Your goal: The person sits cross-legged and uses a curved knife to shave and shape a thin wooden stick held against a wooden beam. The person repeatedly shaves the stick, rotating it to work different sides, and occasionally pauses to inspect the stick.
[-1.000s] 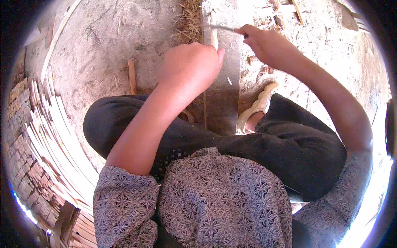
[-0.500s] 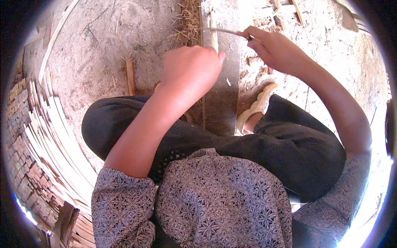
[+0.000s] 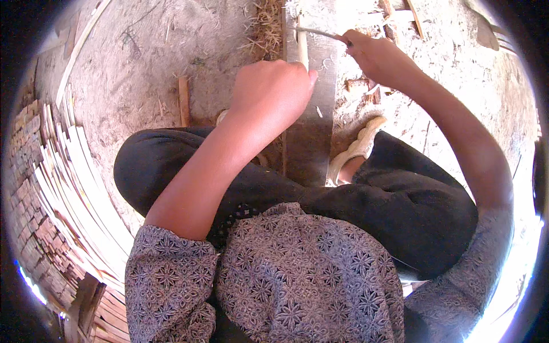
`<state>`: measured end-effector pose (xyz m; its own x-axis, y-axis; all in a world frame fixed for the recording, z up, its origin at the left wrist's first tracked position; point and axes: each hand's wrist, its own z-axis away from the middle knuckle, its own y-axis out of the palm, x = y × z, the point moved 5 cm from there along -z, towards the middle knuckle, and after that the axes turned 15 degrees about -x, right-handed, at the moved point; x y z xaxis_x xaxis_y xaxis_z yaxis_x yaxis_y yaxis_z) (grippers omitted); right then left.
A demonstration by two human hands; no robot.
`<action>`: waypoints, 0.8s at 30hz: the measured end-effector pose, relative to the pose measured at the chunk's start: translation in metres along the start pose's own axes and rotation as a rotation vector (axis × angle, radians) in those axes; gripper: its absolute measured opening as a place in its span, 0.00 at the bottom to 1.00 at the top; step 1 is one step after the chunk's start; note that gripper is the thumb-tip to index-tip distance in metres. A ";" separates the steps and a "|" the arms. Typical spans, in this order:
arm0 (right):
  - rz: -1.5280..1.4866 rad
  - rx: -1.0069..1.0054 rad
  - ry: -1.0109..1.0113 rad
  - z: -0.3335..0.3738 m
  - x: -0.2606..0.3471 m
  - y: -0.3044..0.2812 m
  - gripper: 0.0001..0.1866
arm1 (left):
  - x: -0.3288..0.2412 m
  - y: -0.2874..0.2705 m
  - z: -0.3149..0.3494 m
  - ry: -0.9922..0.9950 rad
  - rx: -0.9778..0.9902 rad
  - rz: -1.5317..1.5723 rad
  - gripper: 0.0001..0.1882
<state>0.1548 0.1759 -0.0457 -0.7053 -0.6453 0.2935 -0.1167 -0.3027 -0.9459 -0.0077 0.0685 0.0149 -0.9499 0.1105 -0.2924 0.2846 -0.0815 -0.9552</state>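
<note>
My left hand (image 3: pixel 273 91) is closed, back up, round a thin pale wooden stick (image 3: pixel 303 50). The stick points away from me along a grey wooden plank (image 3: pixel 309 143) between my legs. My right hand (image 3: pixel 378 60) is closed on the handle end of a knife (image 3: pixel 319 32). Its narrow blade reaches leftward and crosses the stick beyond my left fist. Most of the handle is hidden in my fingers, and the near end of the stick in my left hand.
Wood shavings (image 3: pixel 266 34) are heaped left of the plank. A brown wood strip (image 3: pixel 183 102) lies on the floor near my left knee. Long pale strips (image 3: pixel 86 194) are piled at far left beside a stack of short wooden pieces (image 3: pixel 28 208). Wood offcuts (image 3: pixel 359 86) lie right of the plank.
The knife and my right hand have shifted slightly farther away along the stick. My left hand keeps its hold. The whole view has also drifted a little.
</note>
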 end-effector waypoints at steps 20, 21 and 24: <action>-0.260 -0.026 0.155 0.018 0.026 -0.021 0.16 | 0.003 0.006 0.001 0.022 -0.109 -0.076 0.20; -0.190 -0.097 -0.036 0.011 0.032 -0.015 0.16 | 0.007 0.013 0.004 0.048 -0.079 -0.105 0.20; -0.144 -0.086 -0.136 -0.005 0.033 -0.009 0.15 | 0.017 0.020 0.012 0.003 -0.084 -0.143 0.18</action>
<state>0.1284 0.1608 -0.0282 -0.5768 -0.6901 0.4371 -0.2726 -0.3417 -0.8994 -0.0201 0.0568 -0.0084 -0.9812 0.1179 -0.1529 0.1561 0.0184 -0.9876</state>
